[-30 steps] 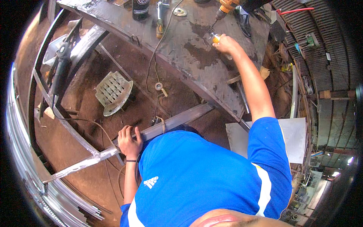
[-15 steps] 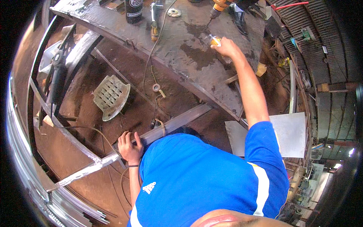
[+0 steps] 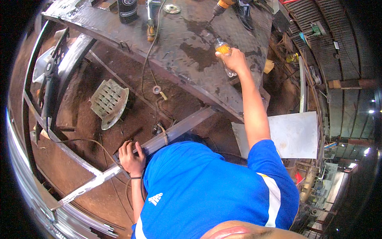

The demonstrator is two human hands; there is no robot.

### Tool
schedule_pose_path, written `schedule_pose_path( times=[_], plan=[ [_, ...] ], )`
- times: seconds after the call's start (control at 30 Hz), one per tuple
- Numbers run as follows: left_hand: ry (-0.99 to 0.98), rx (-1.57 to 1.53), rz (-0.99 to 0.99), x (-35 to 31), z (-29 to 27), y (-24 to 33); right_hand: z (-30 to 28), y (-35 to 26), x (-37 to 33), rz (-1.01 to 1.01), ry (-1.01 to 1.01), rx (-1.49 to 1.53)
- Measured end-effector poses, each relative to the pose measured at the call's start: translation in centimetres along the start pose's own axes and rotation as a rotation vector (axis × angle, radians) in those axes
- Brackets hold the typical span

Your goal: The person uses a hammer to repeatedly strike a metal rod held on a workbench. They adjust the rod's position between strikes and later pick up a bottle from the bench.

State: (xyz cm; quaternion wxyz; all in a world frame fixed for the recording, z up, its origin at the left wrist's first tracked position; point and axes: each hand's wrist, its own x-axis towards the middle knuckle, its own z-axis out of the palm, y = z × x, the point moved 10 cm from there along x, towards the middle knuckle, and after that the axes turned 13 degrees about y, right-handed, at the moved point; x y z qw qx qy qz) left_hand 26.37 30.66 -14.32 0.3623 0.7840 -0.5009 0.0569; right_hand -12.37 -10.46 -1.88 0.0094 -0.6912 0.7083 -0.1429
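Observation:
My right hand [image 3: 234, 60] is wrapped round a small clear plastic bottle [image 3: 223, 48] with an orange label, held tilted above the dark steel table [image 3: 175, 55]. The bottle's lower end shows below my fingers. Wet dark patches spread over the tabletop beside it. My left hand [image 3: 132, 158] rests on a metal tube frame [image 3: 187, 125] next to my body, its fingers spread over the tube and holding nothing loose. An orange power drill [image 3: 220, 7] with a bit lies at the table's far edge, partly cut off by the picture's top.
On the table stand a black cylinder [image 3: 128, 11], a tool with a yellow-and-black handle [image 3: 151, 30], a disc [image 3: 172, 8] and a shiny black boot-like thing [image 3: 244, 18]. A cable hangs over its edge. A slotted stool seat [image 3: 110, 102] and a sheet-metal plate [image 3: 294, 133] are nearby.
My right hand has turned with the bottle, so more of its label and lower end shows. The whole view has shifted a little; my left hand keeps its place on the tube.

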Motion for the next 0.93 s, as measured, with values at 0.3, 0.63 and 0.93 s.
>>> schedule_pose_path(
  times=[0.3, 0.63, 0.93],
  plan=[
    [0.052, 0.011, 0.015, 0.1, -0.6, 0.2, 2.1, -3.0, 3.2, -0.027, -0.006, -0.120],
    [0.100, 0.012, 0.001, 0.1, -1.3, 0.5, 2.6, -3.7, 3.2, -0.091, 0.032, -0.155],
    [0.236, 0.056, -0.013, 0.3, -3.9, -1.7, 3.6, -9.2, 3.5, -0.350, -0.016, 0.098]
  ],
)
